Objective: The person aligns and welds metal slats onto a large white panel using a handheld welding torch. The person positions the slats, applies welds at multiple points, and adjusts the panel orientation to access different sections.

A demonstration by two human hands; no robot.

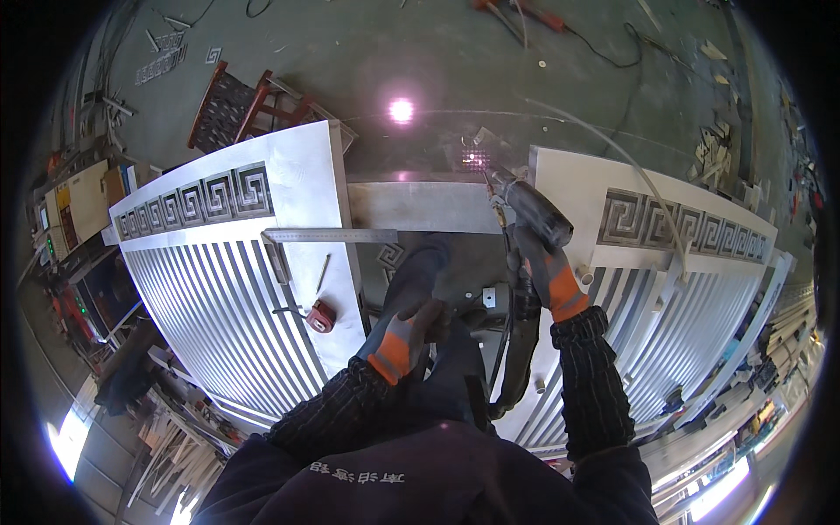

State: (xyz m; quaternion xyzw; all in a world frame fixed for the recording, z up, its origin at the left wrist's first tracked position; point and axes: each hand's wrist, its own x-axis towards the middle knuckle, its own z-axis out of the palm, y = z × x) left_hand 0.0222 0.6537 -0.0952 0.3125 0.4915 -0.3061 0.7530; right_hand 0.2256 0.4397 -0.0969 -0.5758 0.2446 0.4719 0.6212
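My right hand (541,267), in a grey and orange glove, is wrapped round a black welding gun (538,213). The gun's thin metal tip points up and left, and a bright pinkish spot glows just past it, at the far side of a grey metal crossbar (411,207). A thick black hose (522,341) hangs below the gun. My left hand (416,332), gloved alike, is closed over my thigh; its dark fingers hide whatever may be inside. To its left, a red tape measure (321,316), a pencil (324,273) and a steel square (332,235) lie on a pale metal panel (315,188).
A second slatted metal panel (560,188) with a square-spiral pattern stands to the right. Beyond the left panel is a reddish-brown chair (229,105). A thin pale cable (626,153) arches over the right panel. Power tools (547,16) and cords lie on the far floor.
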